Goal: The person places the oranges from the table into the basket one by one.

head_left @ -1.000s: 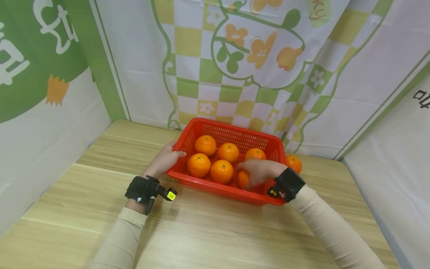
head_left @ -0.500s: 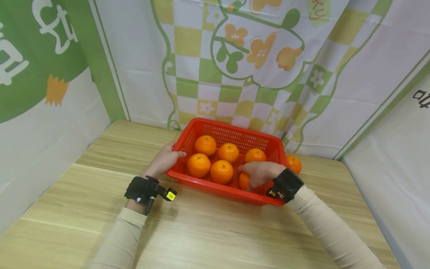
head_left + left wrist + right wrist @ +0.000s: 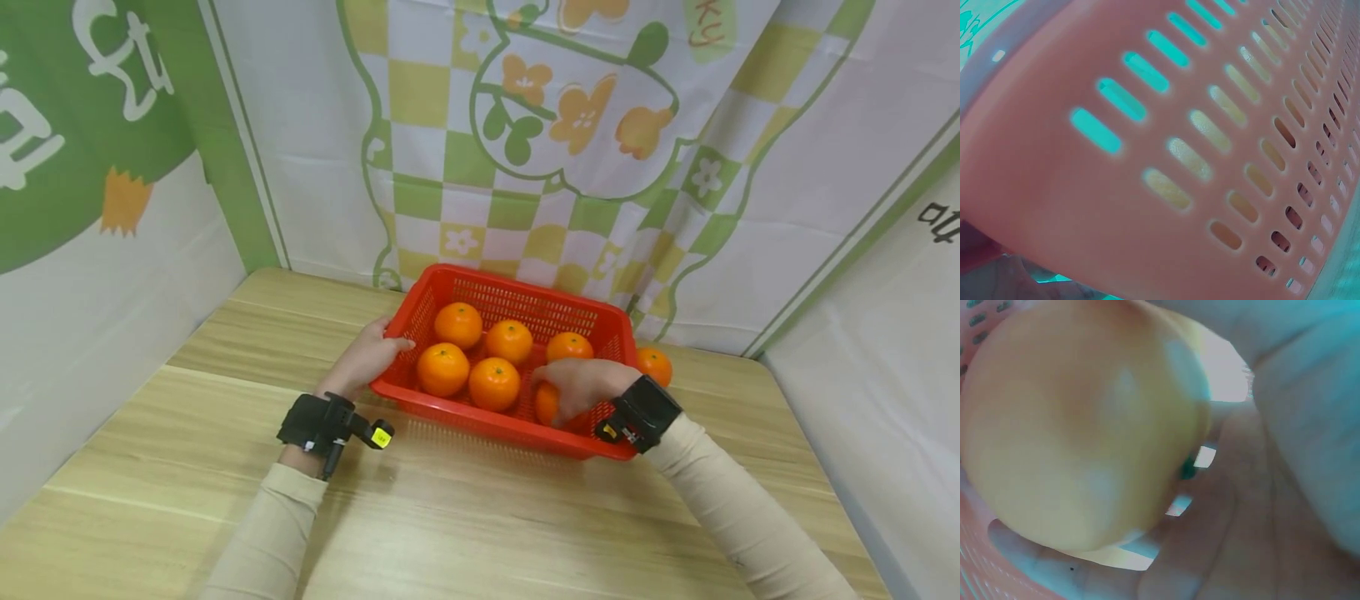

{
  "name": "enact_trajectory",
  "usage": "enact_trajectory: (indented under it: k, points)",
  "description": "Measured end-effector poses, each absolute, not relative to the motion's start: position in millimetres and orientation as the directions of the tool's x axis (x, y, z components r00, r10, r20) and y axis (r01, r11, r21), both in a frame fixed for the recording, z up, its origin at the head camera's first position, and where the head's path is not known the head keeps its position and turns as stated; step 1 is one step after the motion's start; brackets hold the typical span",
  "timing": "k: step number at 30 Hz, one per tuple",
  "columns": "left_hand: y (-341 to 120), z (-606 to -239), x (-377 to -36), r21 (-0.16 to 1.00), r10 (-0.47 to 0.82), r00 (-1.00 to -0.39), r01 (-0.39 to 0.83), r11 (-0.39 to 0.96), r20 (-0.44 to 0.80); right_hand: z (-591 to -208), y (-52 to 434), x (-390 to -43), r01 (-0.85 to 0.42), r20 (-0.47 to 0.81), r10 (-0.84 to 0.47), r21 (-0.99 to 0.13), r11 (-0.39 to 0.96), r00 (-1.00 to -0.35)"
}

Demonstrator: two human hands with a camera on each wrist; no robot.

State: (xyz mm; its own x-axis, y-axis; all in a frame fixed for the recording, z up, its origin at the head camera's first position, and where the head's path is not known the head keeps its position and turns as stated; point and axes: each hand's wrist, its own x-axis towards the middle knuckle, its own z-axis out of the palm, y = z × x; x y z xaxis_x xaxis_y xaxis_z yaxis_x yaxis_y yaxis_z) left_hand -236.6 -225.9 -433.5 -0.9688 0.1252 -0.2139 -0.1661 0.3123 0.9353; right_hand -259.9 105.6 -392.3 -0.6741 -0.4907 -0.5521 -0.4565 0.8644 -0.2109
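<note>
A red plastic basket (image 3: 480, 410) with slotted walls stands on the wooden table, several oranges inside it. My left hand (image 3: 369, 354) grips the basket's left rim, thumb over the inner side. In the left wrist view the slotted basket wall (image 3: 1116, 200) fills most of the picture. Reaching in over the basket's right part, my right hand (image 3: 581, 383) holds an orange (image 3: 546, 403) from above. The right wrist view shows that orange (image 3: 1085, 425) large, with the fingers (image 3: 1079, 575) curled round it. Beside the held one lies another orange (image 3: 495, 383).
Outside the basket, one more orange (image 3: 655, 367) sits close to its right end. A printed curtain (image 3: 525, 125) hangs right behind the basket. The wooden table (image 3: 465, 517) reaches toward the front, and white panels (image 3: 885, 350) border it on the sides.
Almost nothing differs. My right hand and the orange in it have shifted very slightly to the right; the left hand keeps its place on the rim.
</note>
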Motion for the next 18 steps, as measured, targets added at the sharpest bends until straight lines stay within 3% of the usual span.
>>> enact_trajectory:
  k: [12,18]
  points:
    - [-225.7,-435.8,-236.7,0.939,0.135,-0.969,-0.155,0.308,-0.205,-373.4,109.0,-251.7,-0.451,-0.511,-0.503,-0.232,0.862,-0.697]
    - [-226.0,-435.3,-237.1,0.936,0.135,-0.969,-0.155,0.317,-0.206,-360.2,116.6,-246.7,-0.509,-0.455,-0.562,-0.246,0.825,-0.691]
